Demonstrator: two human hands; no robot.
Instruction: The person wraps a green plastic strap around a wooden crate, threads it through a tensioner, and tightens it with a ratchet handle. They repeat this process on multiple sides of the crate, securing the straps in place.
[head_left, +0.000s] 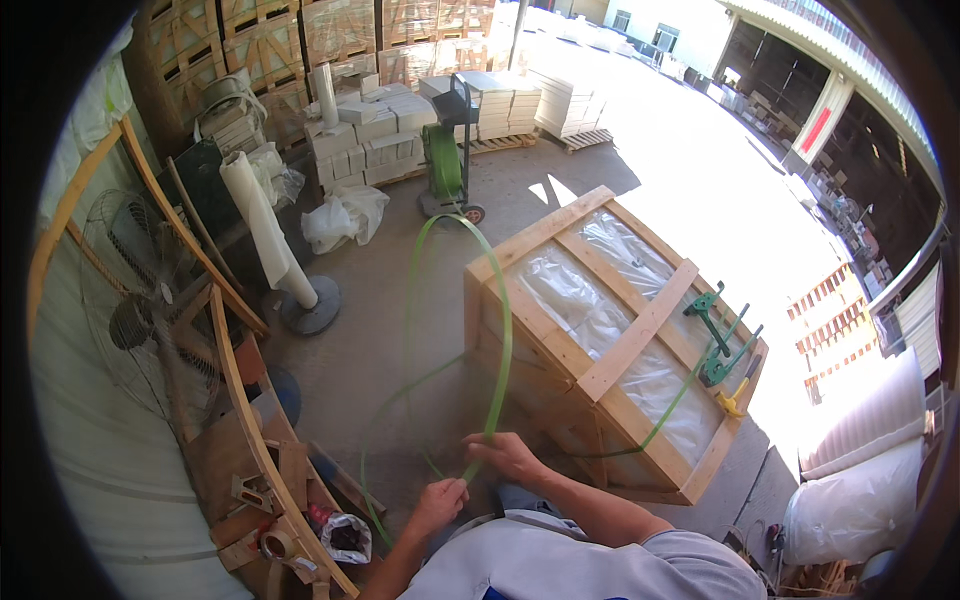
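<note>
Both my hands are closed on a green strap that rises in a tall loop in front of me. My left hand pinches it low down, and my right hand grips it slightly higher and to the right. More strap trails toward the floor at the left. A wooden crate with plastic-wrapped contents stands to the right of my hands, and a green band crosses its near end. Two green strapping tools and a yellow-handled hammer lie on top of it.
A strap reel cart stands at the back, near stacked white blocks. A film roll stands upright on a round base. At left are a wire fan and curved wooden strips. Wrapped rolls lie at right.
</note>
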